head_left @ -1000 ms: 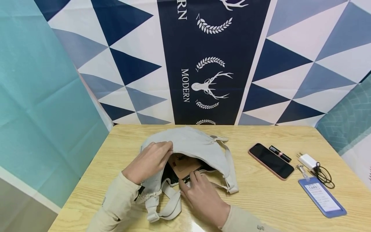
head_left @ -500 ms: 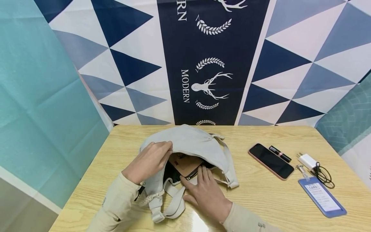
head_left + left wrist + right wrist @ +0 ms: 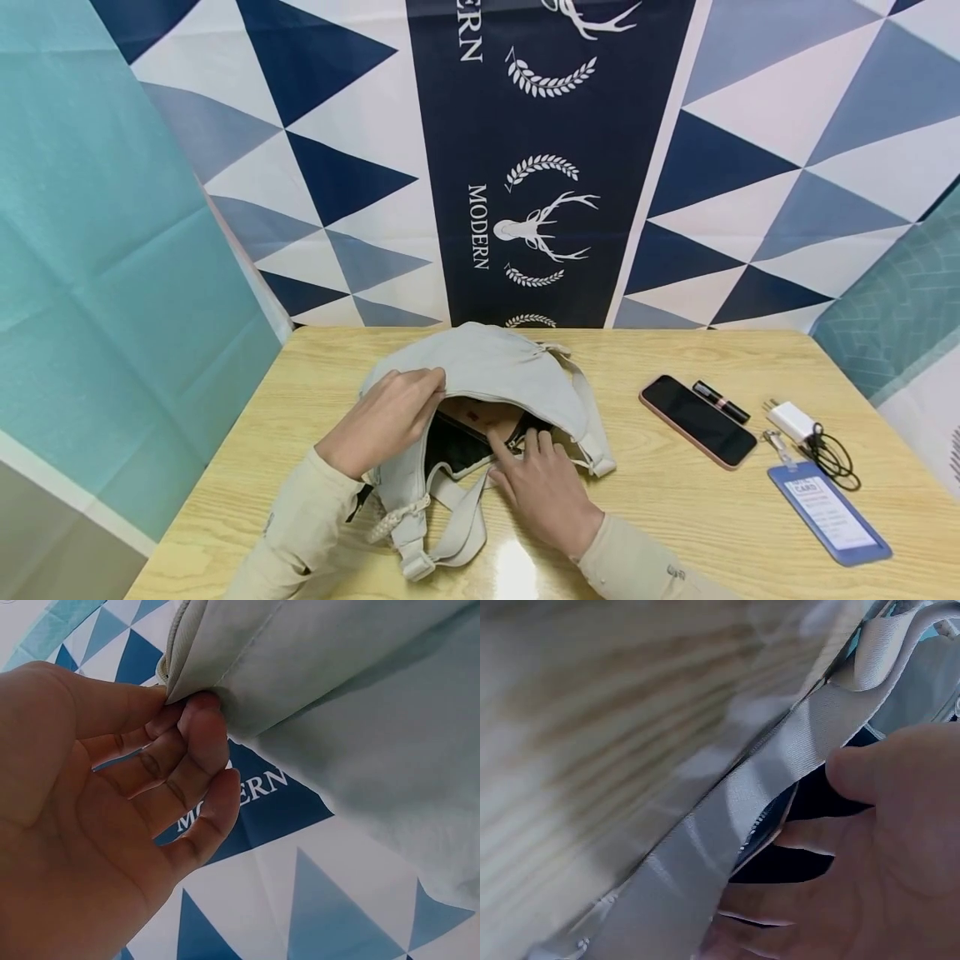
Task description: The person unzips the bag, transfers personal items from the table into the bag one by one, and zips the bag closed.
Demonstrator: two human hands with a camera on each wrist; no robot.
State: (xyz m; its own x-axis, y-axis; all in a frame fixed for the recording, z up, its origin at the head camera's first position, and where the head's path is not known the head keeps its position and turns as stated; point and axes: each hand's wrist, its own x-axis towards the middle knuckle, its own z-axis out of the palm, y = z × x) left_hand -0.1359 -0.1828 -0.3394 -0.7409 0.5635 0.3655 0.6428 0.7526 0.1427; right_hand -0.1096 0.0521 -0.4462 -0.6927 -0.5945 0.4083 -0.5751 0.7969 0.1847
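Observation:
A pale grey fabric bag lies on the table with its zipped mouth facing me. My left hand pinches the upper edge of that mouth between thumb and fingers, holding it raised; the left wrist view shows the pinched cloth beside the zip. Inside the dark opening lies a flat tan item with a small reddish mark. My right hand reaches in at the lower edge, its index finger at the tan item. In the right wrist view its fingers extend into the bag past the pale strap.
To the right lie a phone, a small black tube, a white charger plug with a coiled black cable, and a blue card holder. A patterned cloth hangs behind the table.
The tan item has slid deeper into the bag, and less of it shows. My right hand has shifted slightly right, index finger extended further inward. The left hand keeps its hold.

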